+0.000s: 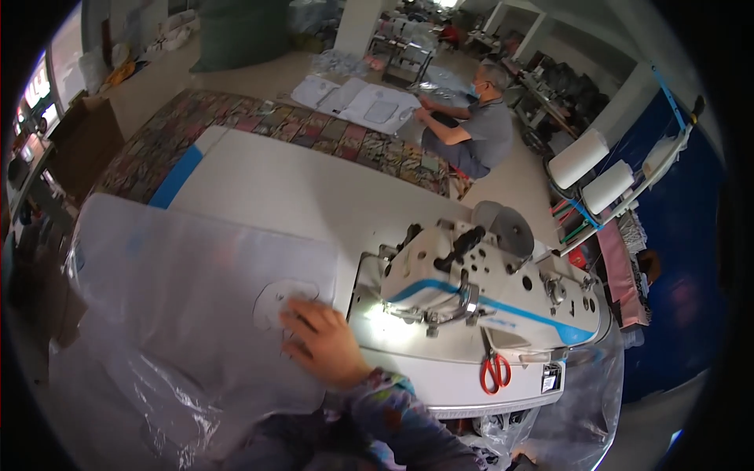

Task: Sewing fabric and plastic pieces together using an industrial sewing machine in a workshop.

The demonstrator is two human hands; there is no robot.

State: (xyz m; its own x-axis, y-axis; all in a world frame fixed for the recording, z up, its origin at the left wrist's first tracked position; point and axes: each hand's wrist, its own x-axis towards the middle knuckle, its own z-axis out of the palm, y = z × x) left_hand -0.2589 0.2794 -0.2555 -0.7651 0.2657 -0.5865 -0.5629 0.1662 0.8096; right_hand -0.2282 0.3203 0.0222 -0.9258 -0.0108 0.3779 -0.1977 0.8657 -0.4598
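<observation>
My right hand (pixel 326 339) lies palm down to the left of the sewing machine, its fingers apart and slightly bent. Its fingertips touch a small pale piece with a thin dark curved outline (pixel 271 304); the hand hides part of it. Beneath is a clear plastic sheet (pixel 173 275) draped over the left side of the work surface. Close by on the right stands the white and blue sewing machine (pixel 463 294), its lamp lighting the needle area. My left hand is not in view.
Red-handled scissors (pixel 495 374) lie at the machine's front. White thread cones (pixel 579 158) stand on a rack at right. Beyond the white tabletop (pixel 290 184), a patterned table (pixel 314 133) bears white pieces (pixel 377 106), handled by a seated person (pixel 479 125). A cardboard box (pixel 85 141) is at left.
</observation>
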